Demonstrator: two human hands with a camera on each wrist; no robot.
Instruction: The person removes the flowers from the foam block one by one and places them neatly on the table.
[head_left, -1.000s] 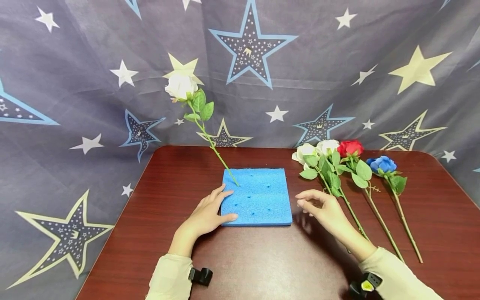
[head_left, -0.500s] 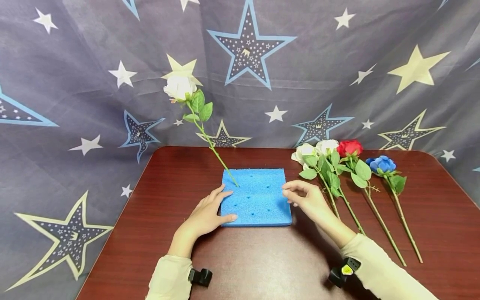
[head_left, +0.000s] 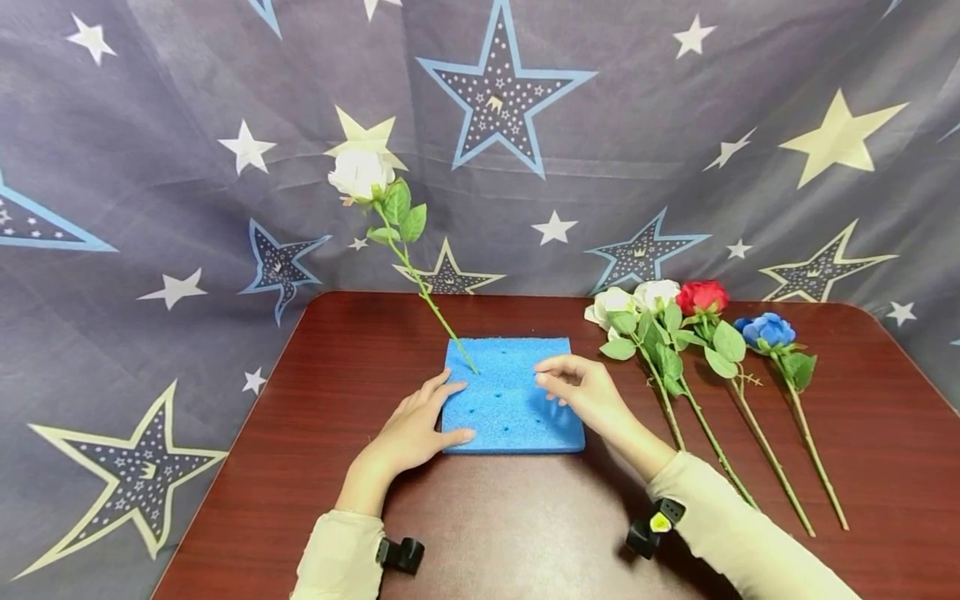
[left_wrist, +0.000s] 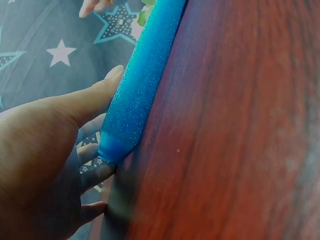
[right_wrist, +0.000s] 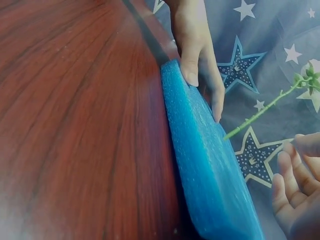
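Observation:
A blue foam block [head_left: 487,432] dotted with small holes lies on the table. Out of its upper left part rises a white rose [head_left: 362,175], its green stem leaning to the left. My left hand [head_left: 408,429] rests on the block's left edge with fingers spread, and the left wrist view shows the thumb [left_wrist: 97,97] against the foam. Over the right half of the block hovers my right hand [head_left: 592,402], thumb and index finger extended, the others loosely curled. Nothing shows between its fingers, and the right wrist view has it apart from the foam.
To the right lie two more white roses [head_left: 611,308], a red rose [head_left: 702,297] and a blue flower [head_left: 768,332], stems toward the front. The dark red wooden table [head_left: 480,517] ends at a grey star-patterned curtain [head_left: 637,125].
My right hand has moved left, from beside the block to above its right half. My left hand, the foam block and the standing white rose have stayed in place.

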